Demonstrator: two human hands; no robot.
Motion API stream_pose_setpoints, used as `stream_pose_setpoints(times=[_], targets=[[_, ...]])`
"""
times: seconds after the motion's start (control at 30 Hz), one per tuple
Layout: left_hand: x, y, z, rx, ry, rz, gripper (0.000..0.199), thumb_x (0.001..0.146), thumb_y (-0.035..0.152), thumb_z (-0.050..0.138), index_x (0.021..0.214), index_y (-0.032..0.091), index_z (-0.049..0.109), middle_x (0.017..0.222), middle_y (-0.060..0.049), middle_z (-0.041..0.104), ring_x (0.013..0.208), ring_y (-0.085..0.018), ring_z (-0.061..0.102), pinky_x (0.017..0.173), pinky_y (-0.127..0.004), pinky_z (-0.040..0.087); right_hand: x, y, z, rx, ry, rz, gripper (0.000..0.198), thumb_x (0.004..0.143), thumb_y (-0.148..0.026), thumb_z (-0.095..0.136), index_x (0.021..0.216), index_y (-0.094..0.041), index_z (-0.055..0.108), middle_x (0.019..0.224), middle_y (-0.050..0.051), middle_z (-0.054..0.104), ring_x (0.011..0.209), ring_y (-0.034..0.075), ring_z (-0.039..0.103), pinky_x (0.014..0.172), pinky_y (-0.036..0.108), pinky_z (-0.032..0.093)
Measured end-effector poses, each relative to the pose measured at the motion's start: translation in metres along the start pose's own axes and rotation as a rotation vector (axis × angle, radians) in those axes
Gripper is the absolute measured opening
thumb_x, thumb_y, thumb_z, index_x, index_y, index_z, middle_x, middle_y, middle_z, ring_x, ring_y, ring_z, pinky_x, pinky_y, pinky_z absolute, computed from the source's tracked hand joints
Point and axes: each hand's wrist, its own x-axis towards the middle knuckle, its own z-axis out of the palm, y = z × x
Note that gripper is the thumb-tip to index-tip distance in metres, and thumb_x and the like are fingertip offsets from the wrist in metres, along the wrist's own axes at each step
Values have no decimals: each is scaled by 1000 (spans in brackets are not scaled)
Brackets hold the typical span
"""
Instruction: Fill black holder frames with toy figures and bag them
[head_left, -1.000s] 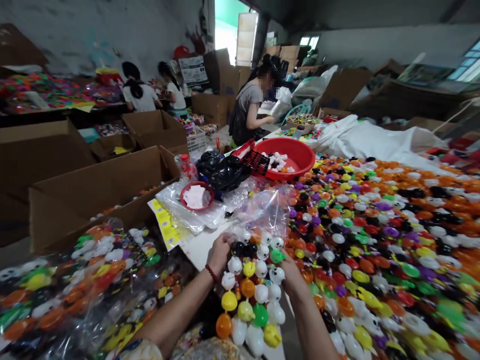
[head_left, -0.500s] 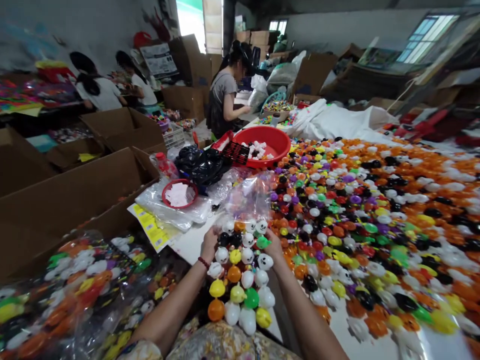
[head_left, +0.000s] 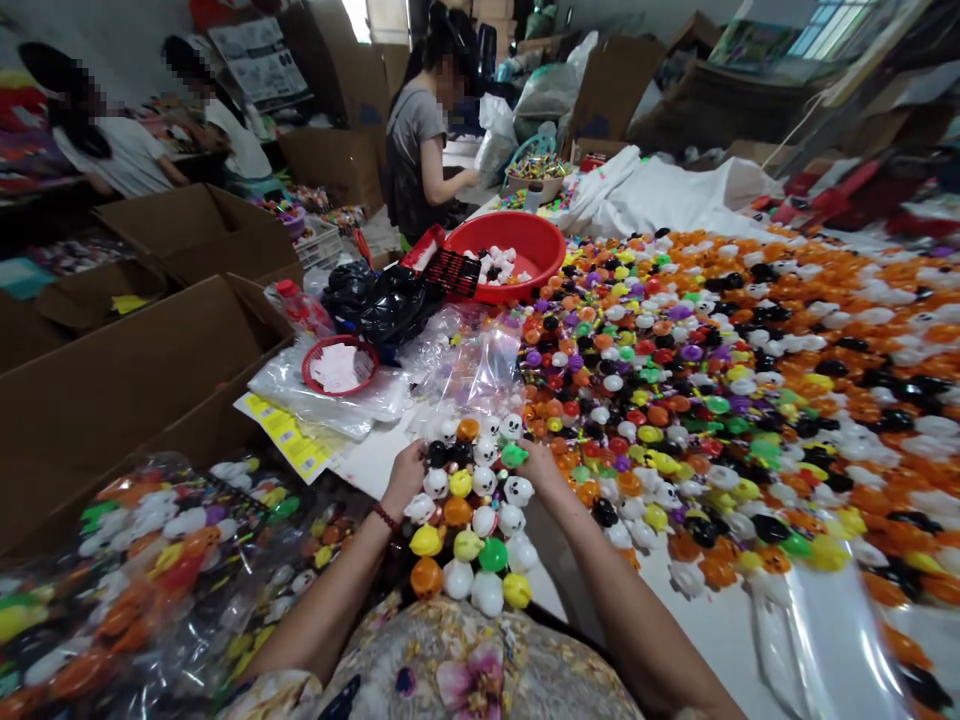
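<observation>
Between my two hands is a clear plastic bag of small toys (head_left: 465, 515), its round heads in rows of white, orange, yellow, green and black, some with skull faces. My left hand (head_left: 405, 475), with a dark red bead bracelet at the wrist, is closed on the bag's upper left side. At the upper right side my right hand (head_left: 536, 468) is closed too, beside a green head. The bag partly hides the fingertips of both hands. Its lower end hangs in front of my flowered clothing (head_left: 465, 670).
Loose toys (head_left: 675, 400) cover the table on the right. Ahead stand a red basin (head_left: 544, 245), a black plastic bag (head_left: 382, 305) and a small red basket (head_left: 306, 372) of white slips. Cardboard boxes (head_left: 142, 370) and filled bags (head_left: 150, 590) are at left. A co-worker (head_left: 420, 140) sits beyond.
The view has tilted down and turned slightly right, so the surroundings appear higher and further left. Both hands keep their hold on the bag of toys, which has barely moved between them.
</observation>
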Motion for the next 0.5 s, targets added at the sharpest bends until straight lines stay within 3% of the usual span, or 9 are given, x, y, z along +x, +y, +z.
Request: stream_pose_setpoints(times=[0.17,0.27,0.4,0.5], targets=[[-6,7,-16,203,-70,8,14,71,28,54,61,20,59,55,3,58,61,-16,55,62,-25,42,-23,-4,-11,45,-139,-32,7,62,-21,58,60,-20,65,60,-1,66,62,18,59,60,26,46],[-8,13,-24,304,-92,19,13,69,19,54,56,21,54,53,4,55,60,-15,52,61,-24,39,-33,1,-17,115,-178,28,7,65,-25,57,61,-20,62,56,-2,62,56,16,56,54,24,45],[-9,20,-25,396,-6,27,6,68,18,59,67,21,54,63,2,57,64,-16,53,64,-26,40,-35,5,-19,115,-39,67,9,70,-27,59,75,-21,64,63,-2,64,59,15,57,57,24,46],[-8,25,-24,387,153,114,23,65,19,64,87,20,56,83,-2,62,72,-17,57,69,-28,45,-28,2,-13,97,58,30,26,72,-23,60,97,-22,66,79,0,70,66,16,61,64,27,49]])
